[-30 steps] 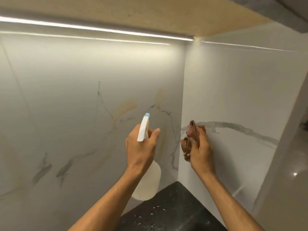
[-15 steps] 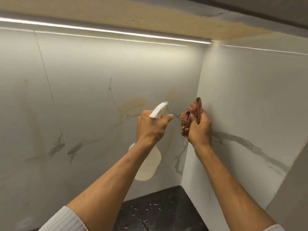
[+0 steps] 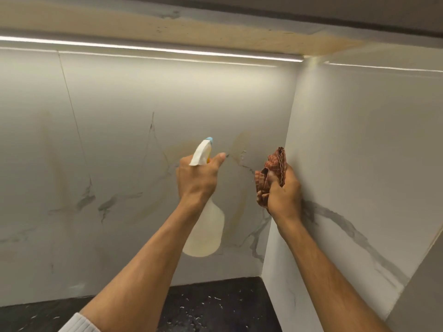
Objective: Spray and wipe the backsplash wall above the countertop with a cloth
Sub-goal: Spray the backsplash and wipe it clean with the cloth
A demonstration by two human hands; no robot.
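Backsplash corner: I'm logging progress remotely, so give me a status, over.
Left hand gripping spray bottle, nozzle toward backsplash. Right hand clutching bunched cloth at the corner. Nothing in the way.

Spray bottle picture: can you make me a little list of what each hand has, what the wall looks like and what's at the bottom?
left hand: holds the white spray bottle, blue nozzle tip pointing at the back wall
right hand: grips a bunched reddish cloth near the corner
backsplash wall: pale marble look, grey veins, yellowish smears
light strip: glowing under the cabinet
countertop: black with white flecks
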